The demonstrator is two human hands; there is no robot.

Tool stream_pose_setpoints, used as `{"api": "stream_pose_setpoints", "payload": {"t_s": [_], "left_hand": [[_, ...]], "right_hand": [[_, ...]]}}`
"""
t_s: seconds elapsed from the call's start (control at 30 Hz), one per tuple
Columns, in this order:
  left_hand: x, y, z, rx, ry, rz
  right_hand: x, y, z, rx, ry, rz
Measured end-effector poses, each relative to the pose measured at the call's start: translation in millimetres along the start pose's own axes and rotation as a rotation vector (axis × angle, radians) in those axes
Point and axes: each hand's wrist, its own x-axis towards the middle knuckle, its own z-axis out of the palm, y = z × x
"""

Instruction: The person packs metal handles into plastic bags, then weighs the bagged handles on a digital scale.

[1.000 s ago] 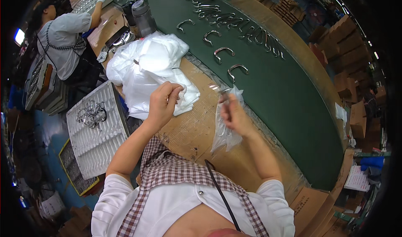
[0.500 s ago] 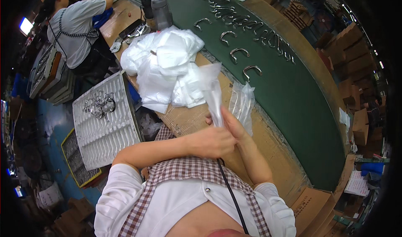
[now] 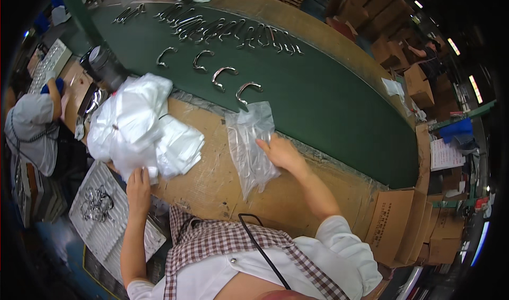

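My left hand (image 3: 139,191) reaches the near edge of a heaped pile of white translucent plastic bags (image 3: 135,122). Its fingers are stretched out against the lowest bags, and the thumb is hidden. On the cardboard-topped bench lies a clear plastic bag (image 3: 245,164) with slim contents showing faintly through it; whether several bags overlap there is hard to tell. My right hand (image 3: 281,152) rests on that bag's right side, open, thumb apart from the fingers. Just beyond the bag, a curved chrome handle (image 3: 248,92) lies on the green belt (image 3: 328,135).
More curved metal handles (image 3: 222,77) and rows of them (image 3: 212,29) lie farther along the belt. A dark bottle (image 3: 106,66) stands behind the bags. Lower left, a ridged tray (image 3: 108,236) bears shiny metal parts. An open carton (image 3: 389,225) is at right. A co-worker (image 3: 37,125) works at far left.
My hands have parted: the left went left to the bag pile, the right stays by the clear bag. The bag they held between them has left their grasp. The view has turned rightward.
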Motion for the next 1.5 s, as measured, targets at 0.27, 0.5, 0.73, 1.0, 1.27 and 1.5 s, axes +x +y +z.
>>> {"api": "stream_pose_setpoints", "payload": {"t_s": [0.27,0.5,0.73,1.0,1.27,1.5], "left_hand": [[24.4,3.1,-34.1,-0.331,-0.133,-0.122],[9.6,12.2,-41.5,-0.347,-0.087,-0.265],[15.5,12.7,-42.5,-0.374,-0.087,-0.303],[17.8,14.7,-37.4,-0.326,-0.067,-0.258],[32.8,24.9,-43.8,-0.521,0.038,-0.241],[40.0,40.9,-63.8,-0.617,0.129,-0.212]], "right_hand": [[234.0,56.4,-94.3,-0.056,0.443,-0.120],[346.0,44.9,-98.6,-0.040,0.271,0.314],[334.2,64.7,-93.3,-0.088,0.246,0.387],[208.0,110.5,-76.6,-0.167,0.233,0.553],[101.5,166.1,-87.5,-0.037,0.138,0.432],[35.7,210.8,-48.7,-0.244,0.365,-0.092]]}}
